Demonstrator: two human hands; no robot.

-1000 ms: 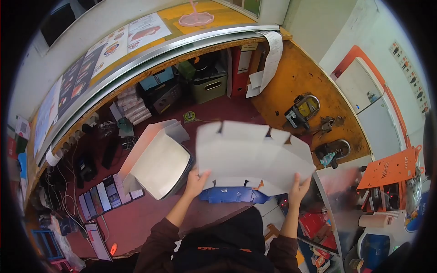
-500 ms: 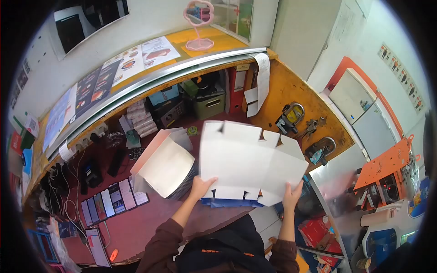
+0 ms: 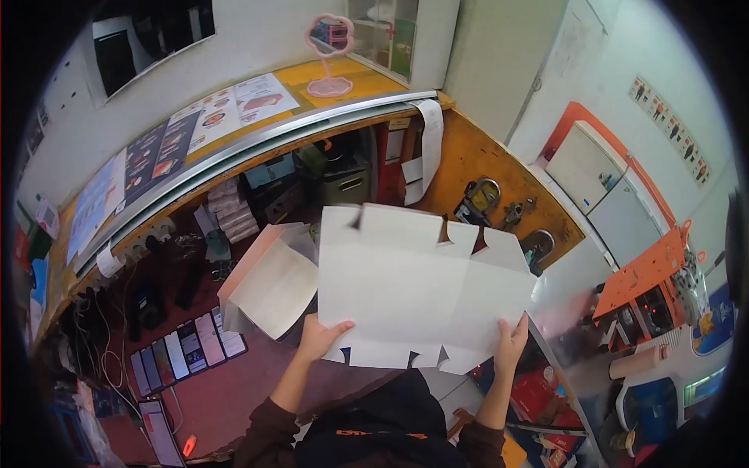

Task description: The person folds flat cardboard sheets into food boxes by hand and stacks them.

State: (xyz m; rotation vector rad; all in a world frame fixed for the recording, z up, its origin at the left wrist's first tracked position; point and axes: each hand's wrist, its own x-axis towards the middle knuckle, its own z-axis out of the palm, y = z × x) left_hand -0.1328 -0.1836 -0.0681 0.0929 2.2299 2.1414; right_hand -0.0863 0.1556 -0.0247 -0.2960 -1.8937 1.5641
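A flat white cardboard box blank [image 3: 421,288], with notched flaps along its far and near edges, is spread out above the desk between my hands. My left hand [image 3: 321,337] grips its near left corner, thumb on top and fingers hidden underneath. At the right end, my right hand [image 3: 511,343] pinches the edge with the thumb over the board. Just left of the blank stands an open box with a pale inside and an orange-pink flap [image 3: 269,285], partly hidden behind the blank and close to my left hand.
Several phones [image 3: 187,349] lie in a row on the dark red desk [image 3: 257,390], near an orange lighter-like item [image 3: 189,445]. Cables run along the left side. A raised counter [image 3: 304,70] carries a pink mirror [image 3: 329,47]. Padlocks [image 3: 480,199] hang at the right panel.
The blank has come closer to me and now covers the blue item that showed beneath its near edge. Both hands still hold it. The camera view has shifted slightly.
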